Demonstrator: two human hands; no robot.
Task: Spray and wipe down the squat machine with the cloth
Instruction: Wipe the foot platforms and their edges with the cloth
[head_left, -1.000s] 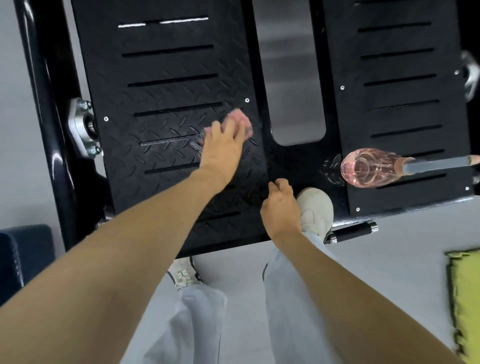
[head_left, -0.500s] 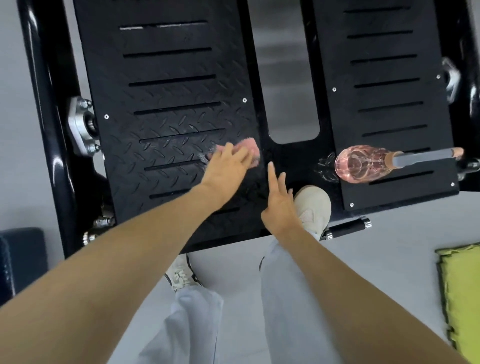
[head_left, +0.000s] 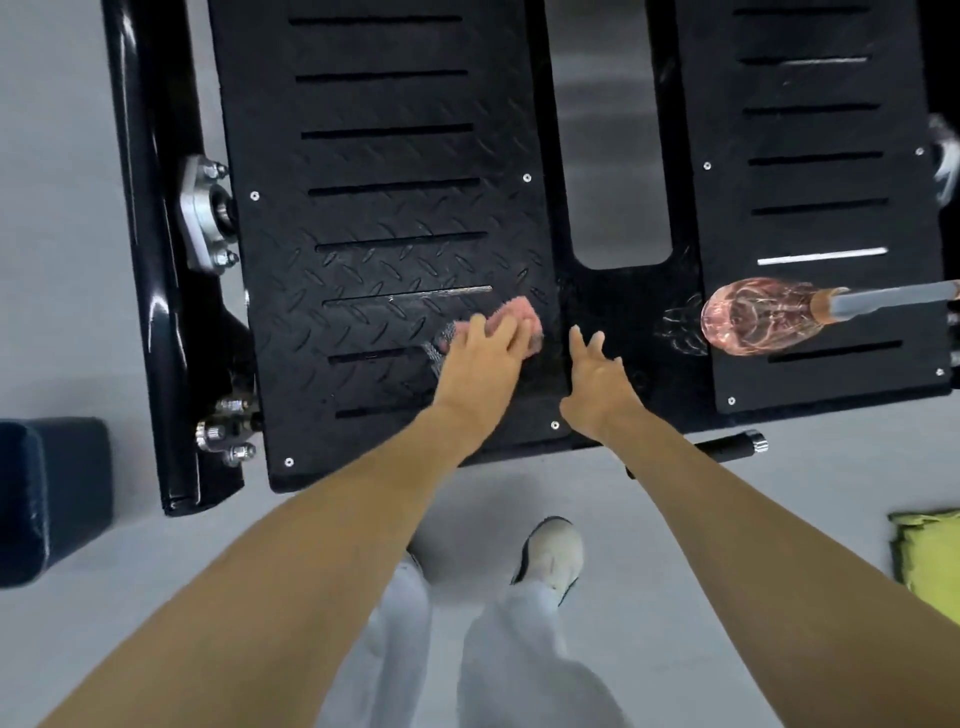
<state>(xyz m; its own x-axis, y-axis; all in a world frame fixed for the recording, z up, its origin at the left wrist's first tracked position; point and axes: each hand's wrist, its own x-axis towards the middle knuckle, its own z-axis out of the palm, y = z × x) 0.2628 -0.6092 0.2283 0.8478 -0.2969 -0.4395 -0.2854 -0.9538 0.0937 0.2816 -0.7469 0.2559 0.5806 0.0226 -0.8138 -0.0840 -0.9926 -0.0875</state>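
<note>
The squat machine's black diamond-tread footplate (head_left: 384, 156) fills the upper view, split into a left and a right panel by a steel centre strip. My left hand (head_left: 485, 358) presses a pink cloth (head_left: 522, 314) flat against the left panel near its lower right corner, fingers fairly straight over it. My right hand (head_left: 597, 379) rests beside it on the centre of the plate, fingers spread and holding nothing. A clear pink spray bottle (head_left: 756, 322) lies on its side on the right panel.
The machine's glossy black frame tube (head_left: 150, 291) with silver bearing and bolts runs down the left. A dark blue pad (head_left: 52, 499) sits on the grey floor at left, a yellow-green cloth (head_left: 930, 556) at right. My white shoes and light trousers are below.
My left hand slid the cloth down and to the right across the left panel. My right hand opened its fingers and moved up onto the plate. My right foot stepped back off the plate's edge.
</note>
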